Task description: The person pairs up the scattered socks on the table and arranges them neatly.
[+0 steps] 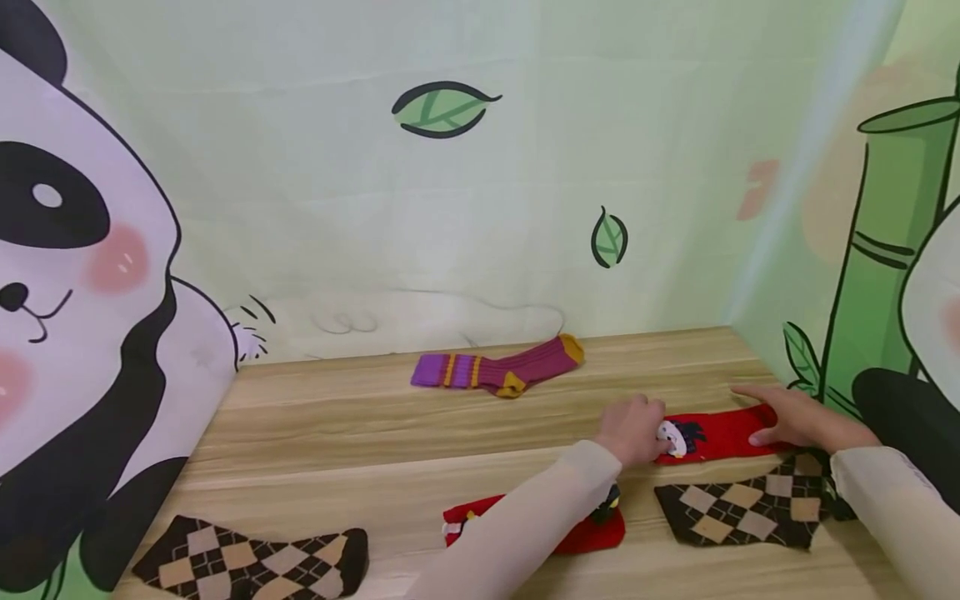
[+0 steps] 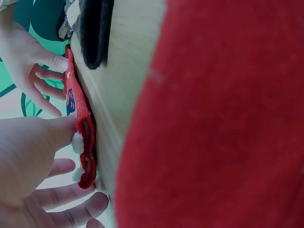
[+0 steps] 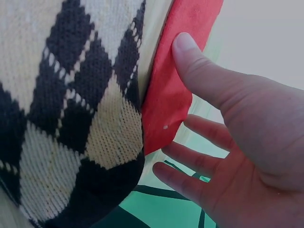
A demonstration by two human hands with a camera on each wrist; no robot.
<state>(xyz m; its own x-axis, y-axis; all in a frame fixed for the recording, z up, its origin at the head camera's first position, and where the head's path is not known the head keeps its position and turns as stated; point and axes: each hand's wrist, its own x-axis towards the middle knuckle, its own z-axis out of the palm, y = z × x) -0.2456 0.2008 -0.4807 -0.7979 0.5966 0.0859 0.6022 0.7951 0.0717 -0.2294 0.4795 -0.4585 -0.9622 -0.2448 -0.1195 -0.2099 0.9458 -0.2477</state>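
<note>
A red sock (image 1: 723, 435) with a white-and-dark cartoon figure lies flat on the table at the right. My left hand (image 1: 632, 429) is at its left end; in the left wrist view the thumb (image 2: 64, 130) presses on the sock near the cuff, and the fingers spread loosely beside it. At the other end my right hand (image 1: 802, 417) touches the sock, thumb (image 3: 187, 50) on top and fingers along the far edge. A second red sock (image 1: 592, 537) lies partly hidden under my left forearm. Close in front of the first sits a brown-and-black argyle sock (image 1: 742, 508).
Another argyle sock (image 1: 255, 558) lies at the front left of the wooden table (image 1: 315, 433). Towards the back is a purple sock (image 1: 525, 367) with mustard heel and toe. Printed cloth walls (image 1: 300, 167) with pandas and bamboo enclose the table's back and sides.
</note>
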